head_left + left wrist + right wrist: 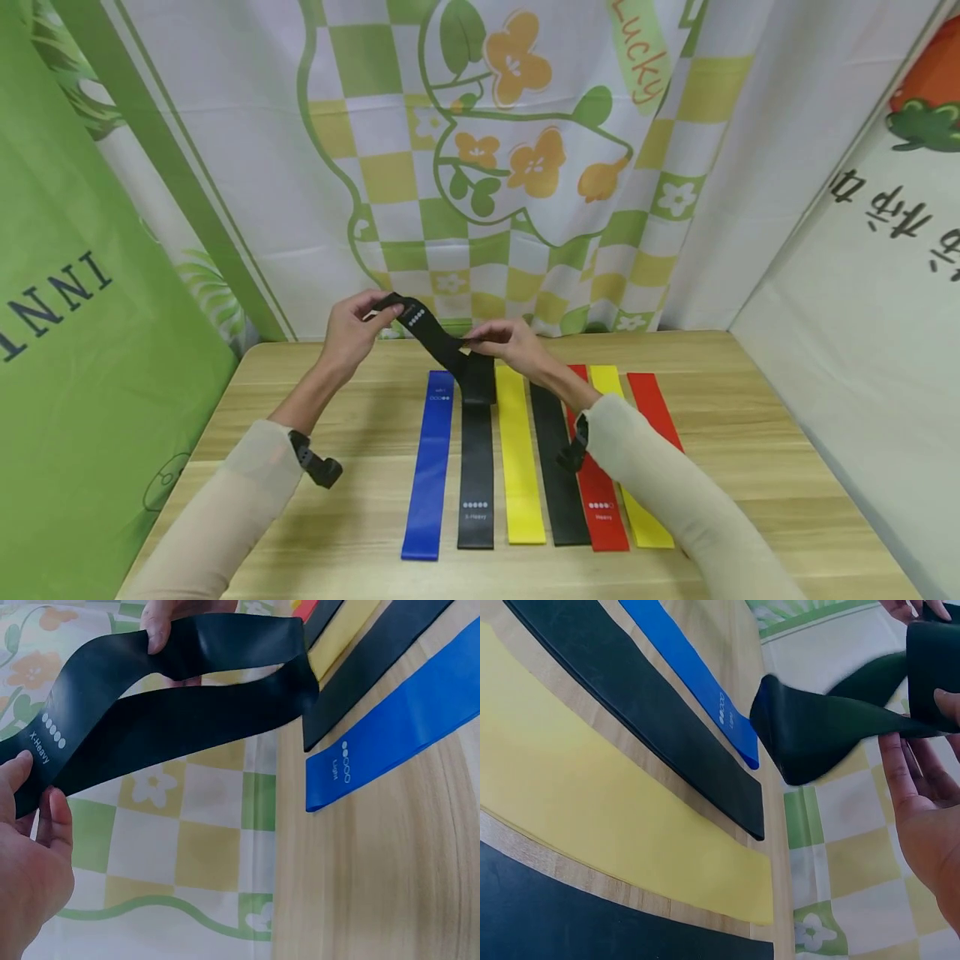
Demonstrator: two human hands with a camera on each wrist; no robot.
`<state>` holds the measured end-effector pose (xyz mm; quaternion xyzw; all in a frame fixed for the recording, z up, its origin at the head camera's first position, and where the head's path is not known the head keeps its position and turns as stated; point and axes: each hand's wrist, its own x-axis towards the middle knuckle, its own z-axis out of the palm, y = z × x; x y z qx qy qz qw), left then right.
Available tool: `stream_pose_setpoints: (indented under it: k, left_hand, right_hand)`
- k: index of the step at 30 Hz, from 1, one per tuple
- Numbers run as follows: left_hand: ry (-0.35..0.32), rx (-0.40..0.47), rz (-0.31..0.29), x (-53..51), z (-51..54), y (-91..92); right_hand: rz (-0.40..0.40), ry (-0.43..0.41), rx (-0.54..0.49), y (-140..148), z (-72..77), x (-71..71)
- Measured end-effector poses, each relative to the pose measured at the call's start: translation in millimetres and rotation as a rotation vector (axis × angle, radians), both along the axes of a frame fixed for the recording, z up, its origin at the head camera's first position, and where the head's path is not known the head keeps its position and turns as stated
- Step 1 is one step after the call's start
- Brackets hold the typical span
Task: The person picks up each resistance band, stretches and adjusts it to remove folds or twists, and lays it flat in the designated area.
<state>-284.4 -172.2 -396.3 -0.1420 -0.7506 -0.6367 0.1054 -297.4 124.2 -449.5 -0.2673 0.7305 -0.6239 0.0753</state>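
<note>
A black resistance band (431,333), a loop printed X-Heavy in the left wrist view, is held up above the far part of the table. My left hand (352,333) pinches its printed end between thumb and fingers. Partway along, my right hand (517,346) pinches the band too, and the rest of the loop (810,735) hangs down from there, open and bent. Beneath it lies another black band (476,467) marked X-Heavy, flat on the table. To its left is a blue band (397,724) labelled Light; to its right, a yellow band (521,458).
Farther right on the wooden table (360,508) lie a black band (557,483), a red band (600,500) marked Heavy, a yellow band (648,527) and another red band (648,396). My right forearm partly covers these. A patterned curtain (390,179) hangs behind the table's far edge.
</note>
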Motion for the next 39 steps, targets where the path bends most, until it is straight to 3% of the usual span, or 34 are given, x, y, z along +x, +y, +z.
stream_pose_setpoints:
  k: [9, 14, 20, 26, 31, 39]
  left_hand:
    - [0.010, -0.053, 0.106, -0.7, 12.2, -0.5]
    - [0.004, -0.037, 0.137, -3.0, 17.4, -0.5]
    - [0.001, 0.034, 0.131, -2.8, 23.1, 1.7]
    - [0.008, 0.045, 0.110, -3.0, 28.5, 3.4]
    - [0.053, 0.036, 0.090, -6.2, 30.8, 4.6]
    - [0.117, 0.110, 0.104, -6.9, 33.7, 5.8]
  right_hand:
    - [0.039, 0.037, 0.005, -6, -1.3, 10.9]
    - [-0.001, 0.062, 0.040, -9, -3.3, 18.6]
    - [-0.007, 0.021, 0.069, -14, -5.7, 27.4]
    - [0.016, 0.021, 0.047, -16, -11.8, 33.6]
    - [-0.005, 0.022, 0.025, -18, -15.6, 40.0]
    - [-0.015, -0.072, -0.038, -21, -17.0, 49.5]
